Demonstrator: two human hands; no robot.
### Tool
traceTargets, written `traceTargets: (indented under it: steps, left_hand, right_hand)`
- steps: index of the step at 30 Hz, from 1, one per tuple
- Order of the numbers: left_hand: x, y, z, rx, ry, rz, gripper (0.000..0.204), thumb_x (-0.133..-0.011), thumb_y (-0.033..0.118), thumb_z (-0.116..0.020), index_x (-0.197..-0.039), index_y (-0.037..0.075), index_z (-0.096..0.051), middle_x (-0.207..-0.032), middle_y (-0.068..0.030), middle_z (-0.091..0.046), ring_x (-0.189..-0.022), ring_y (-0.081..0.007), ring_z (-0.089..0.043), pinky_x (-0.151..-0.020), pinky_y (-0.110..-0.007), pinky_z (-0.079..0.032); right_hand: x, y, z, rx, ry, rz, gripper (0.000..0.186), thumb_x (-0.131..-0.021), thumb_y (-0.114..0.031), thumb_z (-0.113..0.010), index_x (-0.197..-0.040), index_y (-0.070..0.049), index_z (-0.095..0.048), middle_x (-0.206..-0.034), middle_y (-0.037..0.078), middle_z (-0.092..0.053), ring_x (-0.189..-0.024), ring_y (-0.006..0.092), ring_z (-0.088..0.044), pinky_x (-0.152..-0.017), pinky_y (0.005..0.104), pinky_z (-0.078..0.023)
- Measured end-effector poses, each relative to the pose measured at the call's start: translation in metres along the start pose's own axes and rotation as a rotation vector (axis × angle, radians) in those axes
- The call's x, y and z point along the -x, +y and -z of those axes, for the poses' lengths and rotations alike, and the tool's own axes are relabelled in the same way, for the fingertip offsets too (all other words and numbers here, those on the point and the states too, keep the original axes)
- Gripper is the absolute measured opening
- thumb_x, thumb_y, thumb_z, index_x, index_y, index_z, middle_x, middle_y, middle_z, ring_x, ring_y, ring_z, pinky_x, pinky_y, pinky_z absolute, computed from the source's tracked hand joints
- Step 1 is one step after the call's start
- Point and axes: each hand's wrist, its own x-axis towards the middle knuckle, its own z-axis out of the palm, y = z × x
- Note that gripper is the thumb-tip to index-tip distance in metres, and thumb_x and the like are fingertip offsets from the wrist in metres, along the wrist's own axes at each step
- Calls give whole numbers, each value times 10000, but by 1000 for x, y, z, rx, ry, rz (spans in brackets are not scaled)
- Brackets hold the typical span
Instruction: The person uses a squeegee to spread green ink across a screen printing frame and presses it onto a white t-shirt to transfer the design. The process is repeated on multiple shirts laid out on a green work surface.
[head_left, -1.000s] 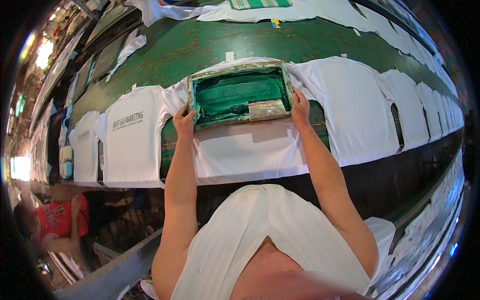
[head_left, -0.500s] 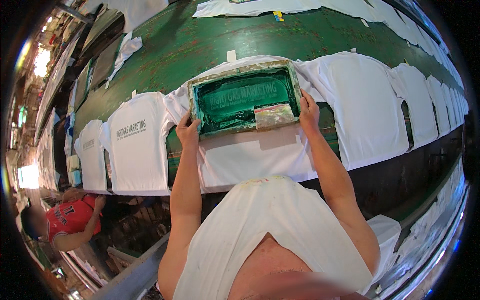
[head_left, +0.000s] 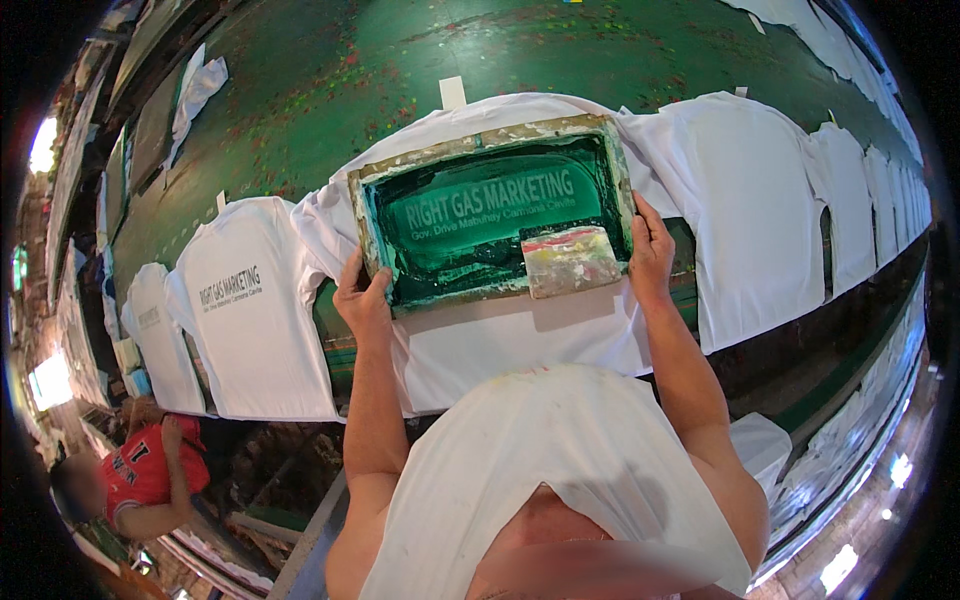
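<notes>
My left hand grips the left end of a rectangular screen-printing frame, and my right hand grips its right end. Inside, the screen is smeared with wet green ink, with pale lettering showing through. A paint-stained squeegee or flat block rests across its lower right part, over the rim. Under the frame, a white T-shirt is spread out, its middle hidden by the frame. Just to the left lies a white shirt with dark printed lettering.
Rows of white shirts continue along both sides of the long, paint-spattered green table. More boards and cloth lie at the upper left. A co-worker in a red jersey is at the lower left, below the table's edge.
The frame, held in both hands, appears larger, and my hands sit slightly lower in view. The view has shifted, showing less of the table's far side. The co-worker appears lower.
</notes>
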Motion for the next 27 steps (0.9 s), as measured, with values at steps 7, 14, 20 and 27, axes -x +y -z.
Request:
traceTargets:
  steps: [7, 14, 20, 27]
  left_hand:
    - [1, 5, -2, 95, -19, 38, 594, -887, -97, -775, -1478, -73, -725, -1326, -88, -782, -1144, -162, -738, -1053, -312, -569]
    - [0, 11, -4, -46, -21, 10, 612, -878, -68, -792, -1486, -69, -721, -1309, -96, -791, -1122, -161, -746, -1044, -308, -574]
    - [-1, 1, 0, -55, -25, -37, 607, -881, -33, -804, -1482, -68, -724, -1308, -96, -798, -1114, -159, -749, -1034, -305, -576]
    - [-4, -4, -6, 26, -17, -87, 656, -874, 21, -861, -1504, -59, -696, -1374, -149, -761, -1180, -206, -742, -1064, -335, -580]
  right_hand:
    - [0, -41, 9, 474, 24, 312, 390, -1086, -61, -649, -1465, 12, -708, -1483, 175, -715, -1361, 333, -667, -1198, 436, -504]
    - [27, -118, 4, 725, -595, 734, 422, -931, 27, -722, -1349, -27, -737, -1389, 170, -727, -1331, 392, -672, -1116, 509, -558]
    - [28, -132, -39, 744, -516, 689, 378, -919, 54, -702, -1285, -30, -746, -1201, 162, -788, -1132, 398, -726, -1004, 516, -582]
    - [11, -163, -98, 637, -843, 641, 336, -927, 50, -719, -1246, -41, -770, -1132, 178, -793, -1113, 414, -721, -972, 523, -582]
